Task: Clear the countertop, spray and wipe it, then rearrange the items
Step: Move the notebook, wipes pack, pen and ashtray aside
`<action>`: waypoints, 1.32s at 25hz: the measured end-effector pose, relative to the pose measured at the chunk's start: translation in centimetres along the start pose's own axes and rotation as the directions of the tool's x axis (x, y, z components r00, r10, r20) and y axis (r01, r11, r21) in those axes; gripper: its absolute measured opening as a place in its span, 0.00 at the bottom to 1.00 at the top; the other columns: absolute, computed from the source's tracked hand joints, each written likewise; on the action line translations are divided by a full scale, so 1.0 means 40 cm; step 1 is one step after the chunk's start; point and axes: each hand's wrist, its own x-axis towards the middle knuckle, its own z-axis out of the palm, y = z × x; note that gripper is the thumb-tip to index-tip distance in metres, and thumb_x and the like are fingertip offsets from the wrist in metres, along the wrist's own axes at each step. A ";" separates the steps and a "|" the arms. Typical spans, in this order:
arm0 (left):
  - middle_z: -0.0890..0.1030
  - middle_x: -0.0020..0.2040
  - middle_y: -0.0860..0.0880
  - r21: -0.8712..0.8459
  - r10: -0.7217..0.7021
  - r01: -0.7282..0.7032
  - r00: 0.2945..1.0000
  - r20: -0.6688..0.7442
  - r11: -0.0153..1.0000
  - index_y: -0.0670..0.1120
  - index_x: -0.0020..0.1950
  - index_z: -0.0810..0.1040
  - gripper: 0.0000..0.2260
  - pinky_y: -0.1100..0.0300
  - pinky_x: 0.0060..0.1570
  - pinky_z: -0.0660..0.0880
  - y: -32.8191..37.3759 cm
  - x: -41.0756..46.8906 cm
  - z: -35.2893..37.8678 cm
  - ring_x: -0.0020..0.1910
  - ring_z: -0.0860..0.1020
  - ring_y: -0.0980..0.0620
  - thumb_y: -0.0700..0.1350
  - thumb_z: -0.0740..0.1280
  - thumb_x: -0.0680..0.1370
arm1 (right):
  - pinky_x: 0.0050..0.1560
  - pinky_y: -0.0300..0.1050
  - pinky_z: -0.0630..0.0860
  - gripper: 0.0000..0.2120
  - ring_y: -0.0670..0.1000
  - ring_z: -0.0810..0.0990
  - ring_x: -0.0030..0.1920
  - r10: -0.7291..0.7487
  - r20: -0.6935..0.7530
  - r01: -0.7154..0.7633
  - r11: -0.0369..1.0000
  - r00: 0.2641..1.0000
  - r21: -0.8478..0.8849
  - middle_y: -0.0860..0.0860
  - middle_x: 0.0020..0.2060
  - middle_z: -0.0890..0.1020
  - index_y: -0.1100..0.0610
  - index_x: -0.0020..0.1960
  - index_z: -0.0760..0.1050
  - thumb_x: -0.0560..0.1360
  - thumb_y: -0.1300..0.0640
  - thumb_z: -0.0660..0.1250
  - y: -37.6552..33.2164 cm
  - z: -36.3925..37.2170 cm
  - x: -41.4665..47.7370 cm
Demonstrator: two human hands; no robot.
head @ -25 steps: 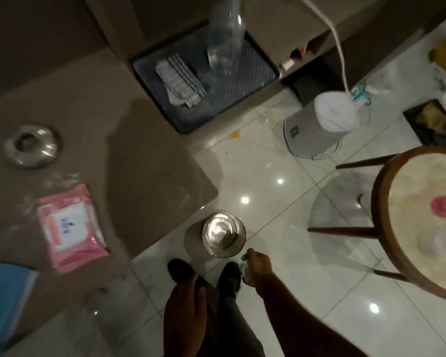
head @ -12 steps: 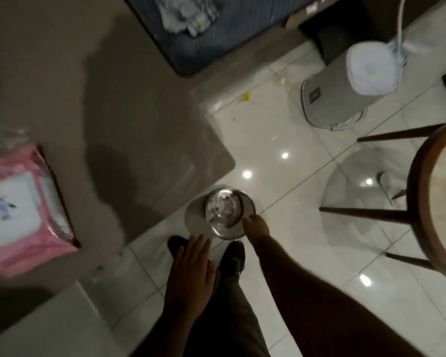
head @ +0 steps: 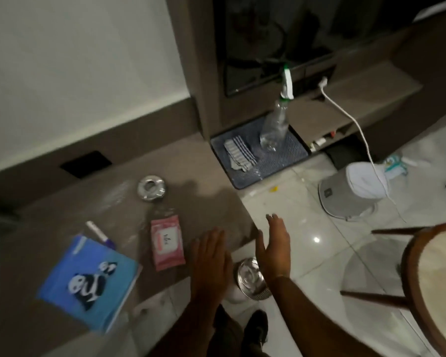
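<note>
The brown countertop (head: pixel 204 199) carries a blue panda booklet (head: pixel 90 279), a pink wipes pack (head: pixel 166 242), a white and purple pen (head: pixel 98 231) and a steel ashtray (head: pixel 152 188). A clear spray bottle (head: pixel 276 124) with a green-and-white nozzle and a striped cloth (head: pixel 238 153) rest on a blue mat (head: pixel 283 161) at the counter's far end. My left hand (head: pixel 211 258) is flat and empty over the counter's near corner. My right hand (head: pixel 274 247) is open, fingers together, above a small steel bin (head: pixel 247 276) on the floor.
A round wooden table (head: pixel 433 284) stands at the right. A grey bin (head: pixel 345 197) with a white liner sits on the glossy tile floor, a white cable (head: pixel 355 124) hanging over it. My shoes (head: pixel 258 328) are below the hands.
The view has lifted from the floor to the counter. My right hand has come up from the steel bin's rim and opened. My left hand has risen from my leg to the counter's corner.
</note>
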 end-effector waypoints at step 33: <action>0.50 0.86 0.46 0.122 -0.552 0.572 0.818 -0.161 0.811 0.50 0.85 0.45 0.35 0.44 0.81 0.44 -0.741 -0.115 -0.382 0.85 0.48 0.45 0.64 0.37 0.80 | 0.84 0.64 0.42 0.35 0.54 0.40 0.85 -0.336 0.550 0.592 0.705 0.765 -0.391 0.50 0.85 0.42 0.46 0.85 0.43 0.84 0.39 0.53 -0.746 0.349 -0.078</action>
